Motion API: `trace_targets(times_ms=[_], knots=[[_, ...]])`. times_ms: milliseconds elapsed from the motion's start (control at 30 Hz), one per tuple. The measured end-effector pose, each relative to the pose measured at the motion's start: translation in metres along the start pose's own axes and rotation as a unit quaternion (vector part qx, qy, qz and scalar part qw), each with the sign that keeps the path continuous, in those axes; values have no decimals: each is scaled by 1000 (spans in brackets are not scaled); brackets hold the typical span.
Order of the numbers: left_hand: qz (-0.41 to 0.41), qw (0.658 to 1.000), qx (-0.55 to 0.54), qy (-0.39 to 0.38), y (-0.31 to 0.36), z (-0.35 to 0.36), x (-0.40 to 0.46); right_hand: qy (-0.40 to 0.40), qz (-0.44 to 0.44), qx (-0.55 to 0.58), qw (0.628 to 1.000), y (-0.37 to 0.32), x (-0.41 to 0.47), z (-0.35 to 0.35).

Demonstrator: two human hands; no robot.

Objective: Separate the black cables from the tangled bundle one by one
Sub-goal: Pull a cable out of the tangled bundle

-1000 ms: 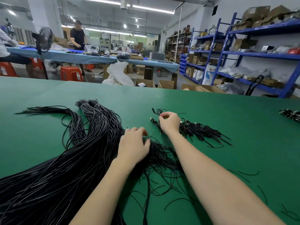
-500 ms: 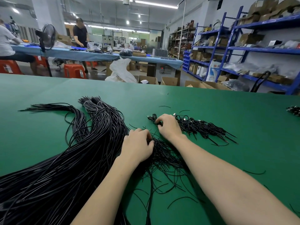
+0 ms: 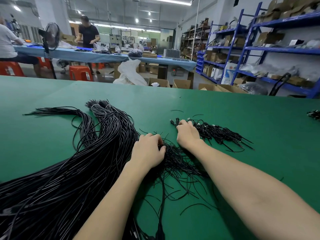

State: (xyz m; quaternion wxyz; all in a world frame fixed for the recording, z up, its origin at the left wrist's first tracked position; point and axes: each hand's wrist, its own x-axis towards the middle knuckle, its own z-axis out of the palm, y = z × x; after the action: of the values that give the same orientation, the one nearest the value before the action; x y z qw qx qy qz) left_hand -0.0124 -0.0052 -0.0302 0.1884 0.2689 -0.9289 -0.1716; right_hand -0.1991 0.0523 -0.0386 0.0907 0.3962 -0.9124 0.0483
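Note:
A large bundle of long black cables [image 3: 72,170] sweeps across the left of the green table [image 3: 259,118]. A tangle of thinner black cables [image 3: 174,160] lies in the middle, under my hands. My left hand [image 3: 149,151] grips the top of this tangle with curled fingers. My right hand [image 3: 187,132] lies on the left end of a separate pile of short black cables with plugs [image 3: 220,134], its fingers curled over the plug ends; what they pinch is hidden.
Another small cable cluster [image 3: 314,115] sits at the right table edge. Loose cable ends [image 3: 176,110] lie beyond the pile. Past the table are cardboard boxes [image 3: 181,84], blue shelving [image 3: 242,49], and two people at a blue table [image 3: 86,54].
My right hand has come back from farther out to the left end of the separated pile. My left hand stays on the tangle.

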Motion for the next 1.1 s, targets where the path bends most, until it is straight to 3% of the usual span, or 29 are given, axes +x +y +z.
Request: trace_targets(times_ms=[200,367,533,733,833,967,1100], knots=[[1,1000,0,-7,-1,0,0,-50,44,-21,998,-4,-4,-16],[0,1000,4,-8,0,-2,0,52,38,182,981,-9,-22,-38],[-2,1000,10,-8,0,-2,2,100,67,403,907,-20,-63,-52],[-3,999,2,37,1,-16,5,154,70,409,897,-39,-112,-20],[-47,992,94,64,-5,-28,8,186,49,405,894,-46,-123,-14],[-145,969,200,-3,-16,-36,7,195,47,426,883,-48,-129,-14],[-162,963,212,-41,-15,-35,3,187,47,428,883,-51,-134,-10]])
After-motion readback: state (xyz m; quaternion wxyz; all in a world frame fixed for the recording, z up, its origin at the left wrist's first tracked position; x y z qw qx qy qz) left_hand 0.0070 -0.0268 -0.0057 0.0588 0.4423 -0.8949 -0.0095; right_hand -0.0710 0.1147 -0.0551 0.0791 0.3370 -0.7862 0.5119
